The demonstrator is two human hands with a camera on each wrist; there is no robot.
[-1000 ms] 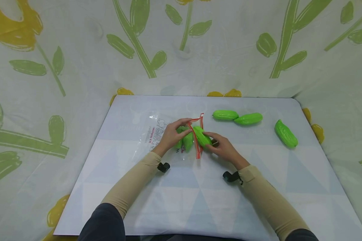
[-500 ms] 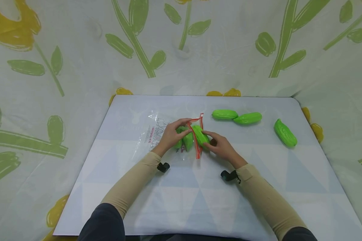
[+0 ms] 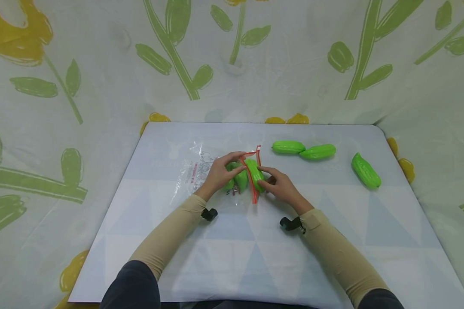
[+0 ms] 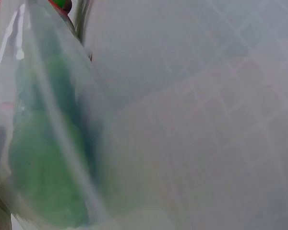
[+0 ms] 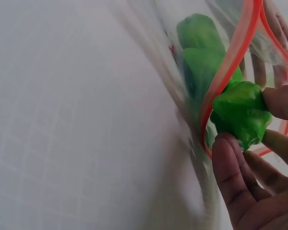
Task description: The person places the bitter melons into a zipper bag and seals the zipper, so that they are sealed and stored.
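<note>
My left hand (image 3: 221, 174) grips a clear zip bag (image 3: 193, 171) near its red-edged mouth, which stands apart. Inside the bag lie green bitter melons (image 3: 239, 181), also visible through the plastic in the left wrist view as a blurred bitter melon (image 4: 45, 163). Between thumb and fingers, my right hand (image 3: 281, 185) pinches the end of another bitter melon (image 5: 242, 112). Most of its length is within the bag's red rim (image 5: 230, 62), and its tip sticks out toward the right hand.
Two bitter melons (image 3: 288, 147) lie end to end at the back of the white patterned table (image 3: 224, 266). One more bitter melon (image 3: 366, 171) lies by the right side. A flower-printed curtain (image 3: 278, 86) surrounds the table.
My right hand has moved left, carrying the bitter melon further through the bag's mouth. The left hand keeps its place on the bag.
</note>
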